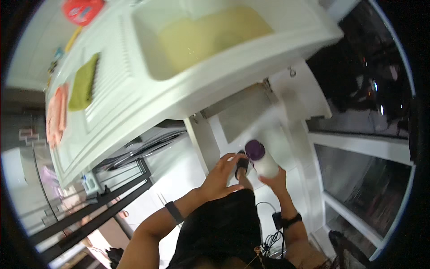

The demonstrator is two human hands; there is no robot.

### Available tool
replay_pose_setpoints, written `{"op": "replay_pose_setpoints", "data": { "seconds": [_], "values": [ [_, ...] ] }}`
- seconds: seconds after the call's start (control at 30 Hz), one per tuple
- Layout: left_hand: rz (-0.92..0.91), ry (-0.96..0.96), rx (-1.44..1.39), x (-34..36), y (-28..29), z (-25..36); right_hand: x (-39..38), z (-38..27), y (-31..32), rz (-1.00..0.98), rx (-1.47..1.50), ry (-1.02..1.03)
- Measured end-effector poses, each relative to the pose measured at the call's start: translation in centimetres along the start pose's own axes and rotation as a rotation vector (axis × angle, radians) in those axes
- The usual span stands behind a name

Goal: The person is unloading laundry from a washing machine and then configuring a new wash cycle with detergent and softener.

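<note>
My right hand [275,180] is wrapped round the lower part of a white bottle [267,166] with a purple cap [255,149]. The bottle is tilted, its cap pointing away from me toward the cabinet under the sink. Just left of it, my left hand [219,178] is open, fingers spread and bent a little, holding nothing. A dark band circles each wrist. Below the hands my foot in a black sandal [242,165] shows on the white floor.
A white sink [156,74] holding yellowish liquid spans the far side. Green [83,83] and pink [57,114] cloths lie on its drainboard. Beneath, cabinet doors [202,141] stand open. A black drying rack [89,210] is at left, a glass-paned frame [354,179] at right. Black cables [270,242] hang near my right wrist.
</note>
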State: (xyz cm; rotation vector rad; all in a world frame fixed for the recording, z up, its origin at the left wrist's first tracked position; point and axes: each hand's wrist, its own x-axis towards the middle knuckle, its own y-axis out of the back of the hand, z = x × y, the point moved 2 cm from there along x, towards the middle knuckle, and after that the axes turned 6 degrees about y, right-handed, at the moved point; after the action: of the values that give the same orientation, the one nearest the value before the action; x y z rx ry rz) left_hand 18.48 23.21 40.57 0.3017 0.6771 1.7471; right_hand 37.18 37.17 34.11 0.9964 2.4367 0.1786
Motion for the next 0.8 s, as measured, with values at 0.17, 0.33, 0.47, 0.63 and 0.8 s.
{"op": "replay_pose_setpoints", "data": {
  "seconds": [0.17,0.33,0.47,0.63,0.8],
  "values": [
    [-0.065,-0.391,-0.002,-1.5,7.3,11.9,-8.3,-11.2,4.6,-0.108,0.029,0.078],
    [-0.015,-0.291,0.312,-4.7,13.2,16.8,-9.8,-19.1,5.6,-0.37,-0.021,0.246],
    [0.208,-0.293,0.241,-9.6,15.8,17.4,-9.9,-24.1,2.7,-0.554,0.101,0.455],
    [0.397,-0.129,0.234,-16.1,19.3,17.5,-9.9,-28.7,-1.7,-0.728,-0.148,0.628],
    [0.477,-0.092,0.183,-21.8,22.8,13.7,-10.7,-30.9,-9.2,-0.828,-0.07,0.624]
  ]
}}
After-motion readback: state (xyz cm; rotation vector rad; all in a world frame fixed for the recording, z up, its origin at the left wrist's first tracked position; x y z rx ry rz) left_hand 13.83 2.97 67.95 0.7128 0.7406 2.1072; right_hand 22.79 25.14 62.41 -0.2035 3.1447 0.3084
